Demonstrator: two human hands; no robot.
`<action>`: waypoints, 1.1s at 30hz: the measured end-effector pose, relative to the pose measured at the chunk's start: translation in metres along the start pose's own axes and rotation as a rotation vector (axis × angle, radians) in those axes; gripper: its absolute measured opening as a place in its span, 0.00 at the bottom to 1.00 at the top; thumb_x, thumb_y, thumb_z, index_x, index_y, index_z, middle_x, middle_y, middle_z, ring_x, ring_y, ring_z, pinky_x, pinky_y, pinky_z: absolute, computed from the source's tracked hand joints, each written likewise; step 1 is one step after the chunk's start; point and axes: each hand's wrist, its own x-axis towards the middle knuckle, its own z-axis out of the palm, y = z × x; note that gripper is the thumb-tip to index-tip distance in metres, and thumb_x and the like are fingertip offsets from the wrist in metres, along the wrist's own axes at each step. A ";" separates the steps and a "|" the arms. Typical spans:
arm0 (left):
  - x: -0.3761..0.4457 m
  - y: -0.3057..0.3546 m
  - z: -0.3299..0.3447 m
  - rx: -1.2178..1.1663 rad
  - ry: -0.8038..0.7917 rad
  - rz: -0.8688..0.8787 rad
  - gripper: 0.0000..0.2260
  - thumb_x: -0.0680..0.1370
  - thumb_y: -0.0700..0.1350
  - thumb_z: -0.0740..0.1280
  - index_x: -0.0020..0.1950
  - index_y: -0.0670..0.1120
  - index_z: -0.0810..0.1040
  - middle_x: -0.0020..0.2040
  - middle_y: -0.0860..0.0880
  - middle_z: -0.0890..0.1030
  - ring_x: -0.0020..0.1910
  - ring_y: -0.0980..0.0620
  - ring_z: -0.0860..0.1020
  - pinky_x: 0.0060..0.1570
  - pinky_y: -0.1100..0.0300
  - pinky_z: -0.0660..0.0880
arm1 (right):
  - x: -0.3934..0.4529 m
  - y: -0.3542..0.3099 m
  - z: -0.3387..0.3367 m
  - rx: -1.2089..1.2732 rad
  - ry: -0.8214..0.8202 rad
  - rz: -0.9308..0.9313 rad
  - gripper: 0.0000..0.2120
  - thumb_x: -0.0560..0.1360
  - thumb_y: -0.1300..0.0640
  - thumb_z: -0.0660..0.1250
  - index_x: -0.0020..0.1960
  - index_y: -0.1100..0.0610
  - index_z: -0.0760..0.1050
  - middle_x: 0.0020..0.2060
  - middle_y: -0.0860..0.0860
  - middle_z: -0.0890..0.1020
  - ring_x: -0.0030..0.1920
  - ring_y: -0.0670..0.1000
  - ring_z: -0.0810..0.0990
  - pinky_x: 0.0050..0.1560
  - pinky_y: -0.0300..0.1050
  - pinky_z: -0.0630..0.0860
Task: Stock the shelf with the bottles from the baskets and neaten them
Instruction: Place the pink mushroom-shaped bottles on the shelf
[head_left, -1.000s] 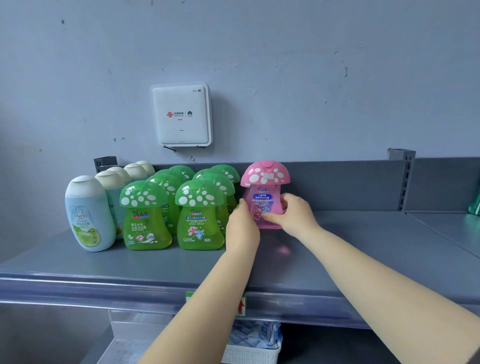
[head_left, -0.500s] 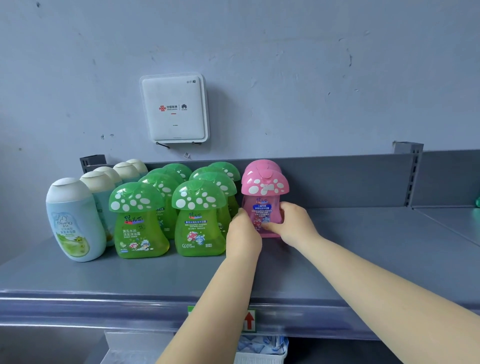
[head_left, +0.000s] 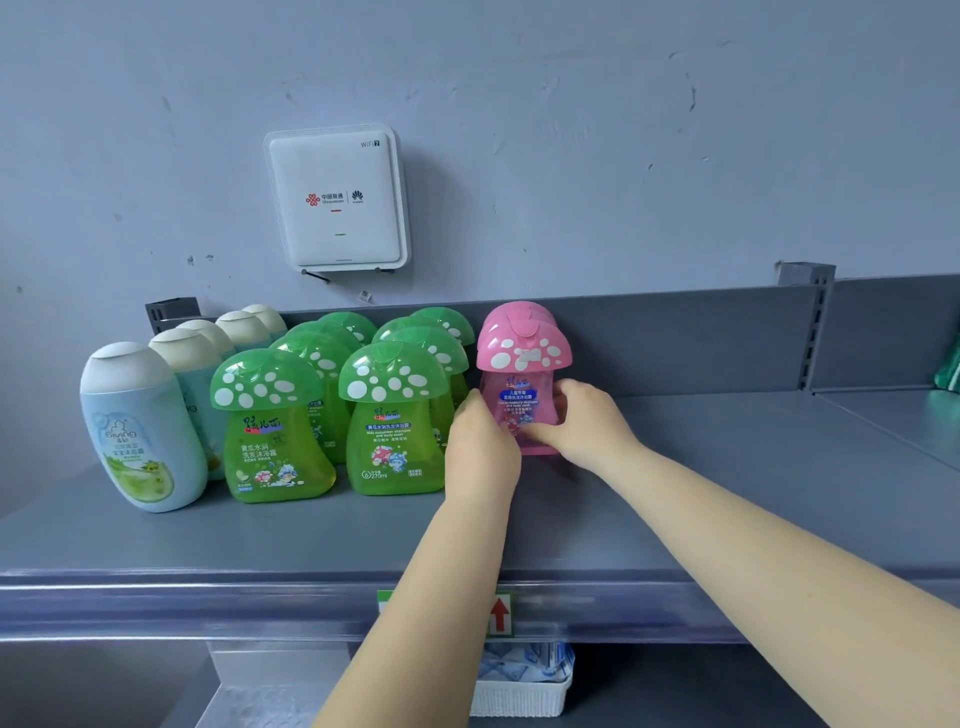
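Both hands are gripping the pink mushroom-capped plastic bottle (head_left: 521, 387) standing on the grey metal shelf (head_left: 311, 530): left hand (head_left: 480, 452) curling round its left side, right hand (head_left: 584, 423) pinching its right. Another pink cap is peeking out right behind it, green mushroom-capped bottles (head_left: 392, 415) sitting just left.

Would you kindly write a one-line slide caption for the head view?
Both hands, left hand and right hand, hold a pink bottle upright on the grey shelf, beside green bottles.

Glossy translucent plastic pink bottle (head_left: 522, 400) stands on a smooth matt metal shelf (head_left: 727, 493).
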 end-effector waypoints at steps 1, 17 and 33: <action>-0.002 0.001 -0.002 -0.022 0.018 0.009 0.12 0.78 0.36 0.59 0.61 0.39 0.70 0.59 0.41 0.76 0.58 0.41 0.74 0.52 0.56 0.69 | -0.001 -0.001 -0.003 0.003 0.010 0.003 0.22 0.67 0.49 0.74 0.56 0.59 0.75 0.52 0.53 0.80 0.51 0.53 0.78 0.49 0.45 0.75; -0.037 0.053 0.012 0.175 0.115 0.825 0.08 0.75 0.43 0.62 0.42 0.42 0.80 0.36 0.47 0.78 0.37 0.44 0.76 0.32 0.56 0.69 | -0.090 0.009 -0.124 -0.620 0.326 -0.209 0.09 0.77 0.51 0.62 0.53 0.55 0.72 0.46 0.46 0.74 0.51 0.50 0.72 0.44 0.42 0.64; -0.225 0.165 0.138 0.068 -0.273 1.427 0.12 0.58 0.38 0.75 0.28 0.45 0.72 0.25 0.49 0.72 0.24 0.47 0.71 0.30 0.62 0.56 | -0.327 0.111 -0.229 -1.108 0.217 0.328 0.14 0.58 0.59 0.77 0.34 0.59 0.72 0.29 0.53 0.74 0.30 0.56 0.76 0.29 0.40 0.63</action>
